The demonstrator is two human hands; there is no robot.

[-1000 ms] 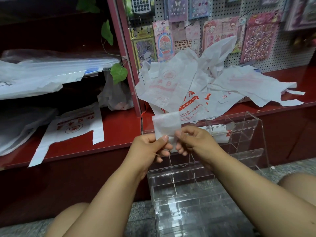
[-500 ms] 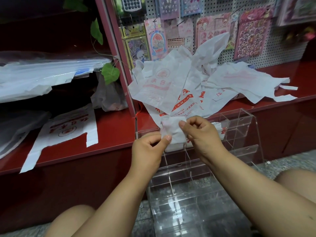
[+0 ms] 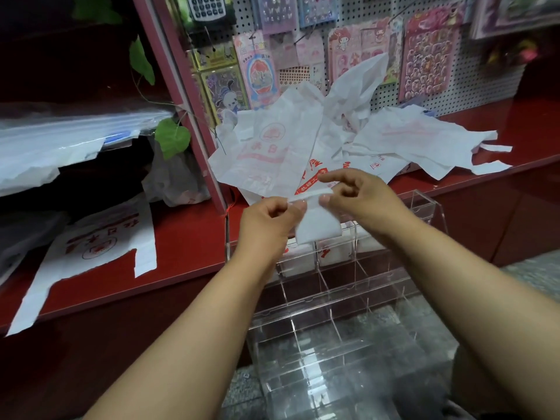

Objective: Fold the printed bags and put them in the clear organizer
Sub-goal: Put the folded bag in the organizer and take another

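hands now hold the folded bag point(image 3: 316, 221) flatter above the clear organizer point(image 3: 333, 298): left hand point(image 3: 268, 221) and right hand point(image 3: 360, 198) pinch its top edge (fingers curled), nearly ready to drop in.

The upper left corner of the folded bag point(image 3: 318, 222) is covered by the left hand point(image 3: 266, 219); the fingertips are curled out of sight. The right hand's point(image 3: 360, 198) palm is turned away. Folded bags in the clear organizer's point(image 3: 424, 204) top row are masked by the wrists and blurred by the plastic — their print cannot be read. The calculator point(image 3: 206, 7) is cropped by the top edge.
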